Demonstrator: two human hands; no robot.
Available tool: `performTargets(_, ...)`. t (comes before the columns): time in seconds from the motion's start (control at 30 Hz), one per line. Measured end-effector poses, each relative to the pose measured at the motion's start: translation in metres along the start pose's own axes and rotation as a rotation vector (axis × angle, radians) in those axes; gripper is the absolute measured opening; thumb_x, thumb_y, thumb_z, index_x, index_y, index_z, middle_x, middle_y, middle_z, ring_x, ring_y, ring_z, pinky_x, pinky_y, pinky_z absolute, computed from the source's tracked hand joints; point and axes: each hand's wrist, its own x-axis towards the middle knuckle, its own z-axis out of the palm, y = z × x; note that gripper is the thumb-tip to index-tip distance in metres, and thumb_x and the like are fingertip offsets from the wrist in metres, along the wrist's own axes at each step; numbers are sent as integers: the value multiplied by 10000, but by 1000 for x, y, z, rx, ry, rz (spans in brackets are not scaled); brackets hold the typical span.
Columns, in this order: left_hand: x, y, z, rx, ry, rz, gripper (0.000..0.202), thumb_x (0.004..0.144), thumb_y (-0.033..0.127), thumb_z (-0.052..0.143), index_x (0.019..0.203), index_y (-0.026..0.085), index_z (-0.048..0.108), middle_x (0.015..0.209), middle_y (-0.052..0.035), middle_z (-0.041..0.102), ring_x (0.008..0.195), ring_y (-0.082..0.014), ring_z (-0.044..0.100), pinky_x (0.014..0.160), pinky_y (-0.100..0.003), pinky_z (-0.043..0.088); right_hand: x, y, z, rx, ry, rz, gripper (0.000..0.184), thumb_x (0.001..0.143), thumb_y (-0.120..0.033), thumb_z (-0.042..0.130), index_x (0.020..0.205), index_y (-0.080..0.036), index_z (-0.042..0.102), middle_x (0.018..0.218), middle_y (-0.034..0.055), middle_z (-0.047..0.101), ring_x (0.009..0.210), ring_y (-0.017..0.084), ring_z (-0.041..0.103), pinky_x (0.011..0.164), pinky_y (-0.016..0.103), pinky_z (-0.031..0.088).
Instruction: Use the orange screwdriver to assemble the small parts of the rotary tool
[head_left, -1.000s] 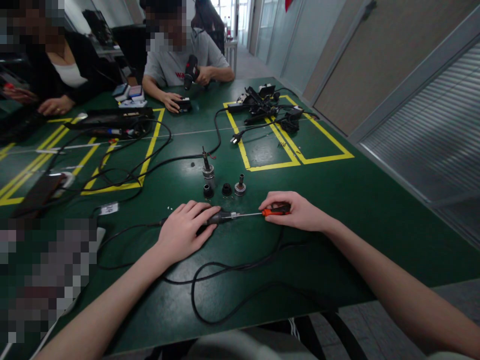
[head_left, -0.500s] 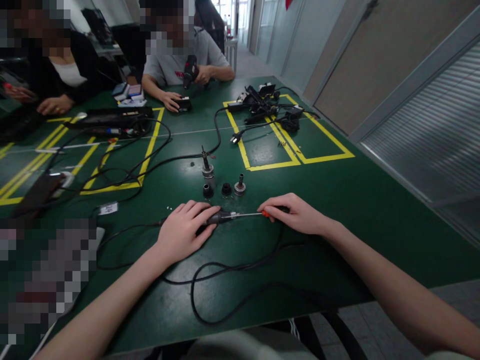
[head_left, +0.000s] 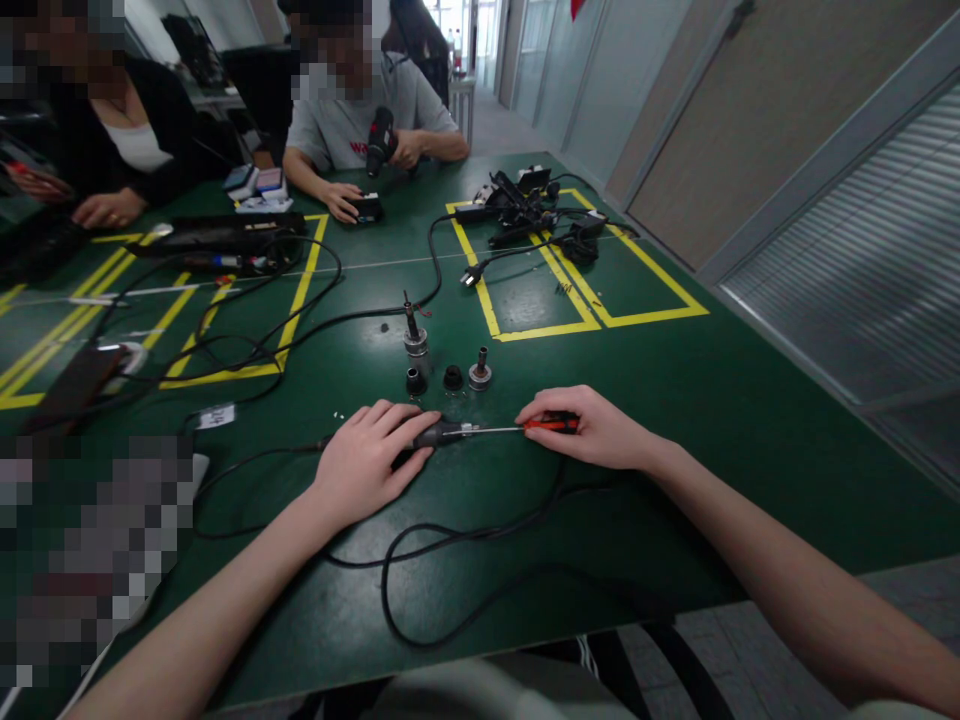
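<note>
My left hand (head_left: 369, 455) lies over a dark, corded tool body (head_left: 431, 433) and grips it against the green table; most of the tool is hidden under the palm. Between thumb and fingers, my right hand (head_left: 589, 428) pinches a screwdriver (head_left: 551, 425) with an orange and black handle. Its thin metal shaft points left, and the tip meets the front end of the tool. Just beyond the hands stand a metal motor part with a shaft (head_left: 415, 343), two small black collars (head_left: 453, 378) and a round metal piece with a stem (head_left: 480, 372).
Black cable (head_left: 450, 535) loops across the near table (head_left: 750, 430). Yellow tape (head_left: 547, 330) marks boxes, with a heap of black parts and a plug (head_left: 517, 205) at the back. Across the table, a person (head_left: 345, 110) holds a drill (head_left: 381, 140); another sits at left.
The fingers of my right hand have shifted on the screwdriver, and its orange and black handle has turned and shows more. My left hand stays in place.
</note>
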Motion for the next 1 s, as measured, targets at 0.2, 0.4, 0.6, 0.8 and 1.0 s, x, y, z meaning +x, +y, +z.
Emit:
performTargets(0.2, 0, 0, 0, 16, 2, 9, 366, 1037, 361, 519, 1329, 190, 660, 1208, -95, 743, 1046, -246, 662, 834, -393, 542, -1, 2, 1, -18, -4, -27, 184, 934, -327, 676, 989, -177, 766, 889, 71, 727, 753, 178, 670, 720, 309, 518)
performTargets(0.4, -1, -1, 2, 33, 20, 22, 360, 1033, 353, 531, 1324, 187, 663, 1199, -91, 745, 1033, -243, 666, 819, -389, 539, -1, 7, 1, -68, 5, -83, 150, 928, -295, 708, 1014, -181, 754, 858, 50, 697, 747, 170, 638, 707, 301, 500)
performTargets(0.6, -1, -1, 3, 35, 36, 32, 357, 1032, 352, 534, 1318, 182, 665, 1193, -89, 746, 1025, -245, 665, 813, -388, 535, 0, 8, 1, -121, 21, -143, 124, 934, -263, 716, 1027, -186, 745, 850, 53, 701, 793, 193, 629, 722, 322, 504)
performTargets(0.8, -2, -1, 2, 31, 25, 27, 365, 1028, 345, 539, 1331, 183, 660, 1199, -95, 744, 1033, -248, 662, 815, -386, 530, 0, 9, 1, -139, 45, -167, 119, 939, -239, 715, 1047, -193, 737, 909, 67, 723, 866, 215, 647, 771, 350, 527)
performTargets(1.0, -1, 0, 1, 33, 20, 23, 362, 1035, 355, 526, 1324, 185, 662, 1201, -89, 743, 1036, -247, 661, 814, -387, 534, 1, 12, 6, -134, 55, -177, 120, 937, -224, 718, 1049, -187, 737, 938, 74, 715, 912, 226, 658, 802, 357, 550)
